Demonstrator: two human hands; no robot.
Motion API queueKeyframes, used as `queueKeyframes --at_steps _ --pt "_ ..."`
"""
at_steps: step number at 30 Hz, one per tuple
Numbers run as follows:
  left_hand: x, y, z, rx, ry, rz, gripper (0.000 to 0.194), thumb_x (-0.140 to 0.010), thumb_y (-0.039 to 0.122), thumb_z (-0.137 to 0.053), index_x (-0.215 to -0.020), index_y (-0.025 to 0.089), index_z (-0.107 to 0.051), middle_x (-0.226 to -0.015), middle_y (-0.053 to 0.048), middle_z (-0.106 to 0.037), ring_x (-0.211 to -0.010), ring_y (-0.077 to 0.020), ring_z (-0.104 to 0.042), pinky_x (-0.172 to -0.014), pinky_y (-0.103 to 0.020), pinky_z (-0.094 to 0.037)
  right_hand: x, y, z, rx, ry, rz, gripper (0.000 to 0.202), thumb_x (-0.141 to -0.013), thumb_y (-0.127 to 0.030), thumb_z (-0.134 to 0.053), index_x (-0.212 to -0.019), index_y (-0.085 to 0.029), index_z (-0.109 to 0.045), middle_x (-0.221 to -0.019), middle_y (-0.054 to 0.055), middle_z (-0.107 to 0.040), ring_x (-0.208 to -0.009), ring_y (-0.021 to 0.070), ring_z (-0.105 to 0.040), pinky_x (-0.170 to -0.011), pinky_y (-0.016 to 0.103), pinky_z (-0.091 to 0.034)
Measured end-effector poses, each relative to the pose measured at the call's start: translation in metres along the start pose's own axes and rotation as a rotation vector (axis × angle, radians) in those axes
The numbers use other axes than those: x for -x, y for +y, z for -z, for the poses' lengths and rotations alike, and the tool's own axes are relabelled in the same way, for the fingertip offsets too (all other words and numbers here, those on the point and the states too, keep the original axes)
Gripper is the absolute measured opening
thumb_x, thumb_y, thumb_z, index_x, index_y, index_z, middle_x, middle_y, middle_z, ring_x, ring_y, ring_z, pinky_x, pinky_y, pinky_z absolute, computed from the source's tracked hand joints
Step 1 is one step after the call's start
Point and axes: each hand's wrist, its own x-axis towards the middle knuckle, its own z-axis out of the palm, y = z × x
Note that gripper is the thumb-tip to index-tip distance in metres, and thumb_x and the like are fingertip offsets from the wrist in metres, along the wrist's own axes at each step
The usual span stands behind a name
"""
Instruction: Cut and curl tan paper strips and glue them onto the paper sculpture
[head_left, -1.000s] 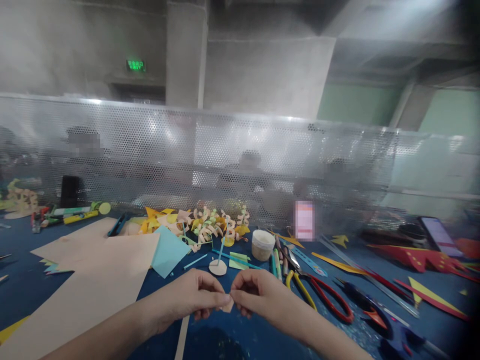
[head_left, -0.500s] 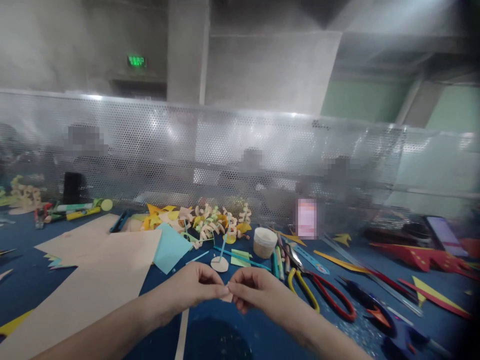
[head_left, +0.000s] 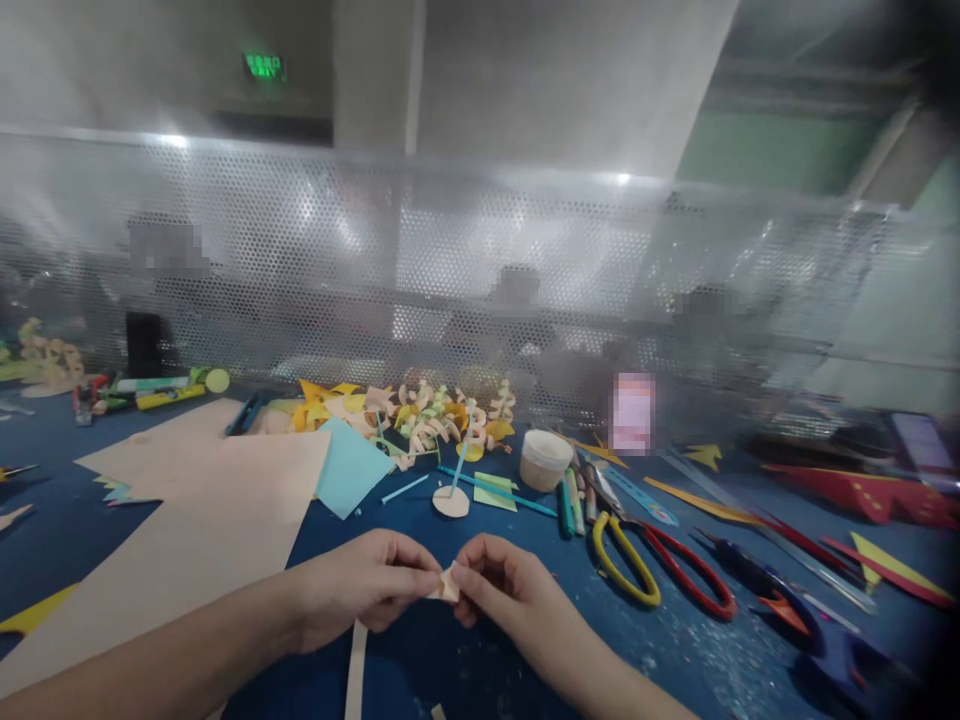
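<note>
A small folded piece of pale pink paper (head_left: 448, 584) is pinched between the fingertips of both hands, low in the middle of the view. My left hand (head_left: 366, 585) is closed on its left end. From the other side my right hand (head_left: 504, 588) grips it between thumb and fingers. Below my left hand runs a narrow pale paper strip (head_left: 355, 670); whether that hand touches it, I cannot tell. Just beyond my fingers stands a round pale paper disc (head_left: 451, 503) with a thin blue stick (head_left: 460, 458) upright on it.
Large pale paper sheets (head_left: 217, 510) and a blue sheet (head_left: 351, 470) lie left. Curled paper pieces (head_left: 427, 415) are heaped at the back. Right are a white tub (head_left: 545, 460), scissors (head_left: 626, 570) and a blue tool (head_left: 840, 640). A perforated screen (head_left: 330, 250) stands behind.
The view has tilted down and shifted slightly left. My hands have drawn a little apart, and more of the folded paper shows between them.
</note>
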Motion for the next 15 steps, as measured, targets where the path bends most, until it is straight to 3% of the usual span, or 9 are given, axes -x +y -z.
queueKeyframes --at_steps 4,9,15 --pt "0.003 -0.006 -0.001 -0.047 0.008 0.0 0.022 -0.072 0.035 -0.062 -0.079 0.014 -0.066 -0.043 0.011 -0.028 -0.039 -0.0048 -0.015 -0.039 -0.021 -0.01 0.004 -0.002 -0.004 0.039 0.021 -0.036 0.034 -0.071 -0.05 -0.06 -0.067 -0.018 -0.05 -0.054 -0.004 -0.052 -0.052 0.0097 -0.049 -0.055 0.023 -0.042" --pt "0.002 -0.017 -0.006 -0.212 0.174 -0.094 0.025 -0.066 0.038 -0.067 -0.076 0.015 -0.07 -0.064 0.002 -0.06 -0.059 -0.0098 -0.047 -0.057 -0.02 -0.034 0.005 0.001 -0.005 0.001 0.013 -0.08 0.036 -0.066 -0.051 -0.063 -0.066 -0.018 -0.05 -0.056 -0.004 -0.052 -0.052 0.0097 -0.048 -0.053 0.022 -0.04" --pt "0.0 -0.02 -0.007 -0.359 0.246 -0.086 0.025 -0.071 0.037 -0.059 -0.075 0.015 -0.07 -0.069 0.0 -0.066 -0.066 -0.0145 -0.054 -0.061 -0.021 -0.037 0.006 0.004 -0.001 -0.017 -0.017 -0.097 0.037 -0.071 -0.053 -0.058 -0.069 -0.016 -0.052 -0.058 -0.002 -0.052 -0.053 0.0091 -0.048 -0.052 0.022 -0.04"
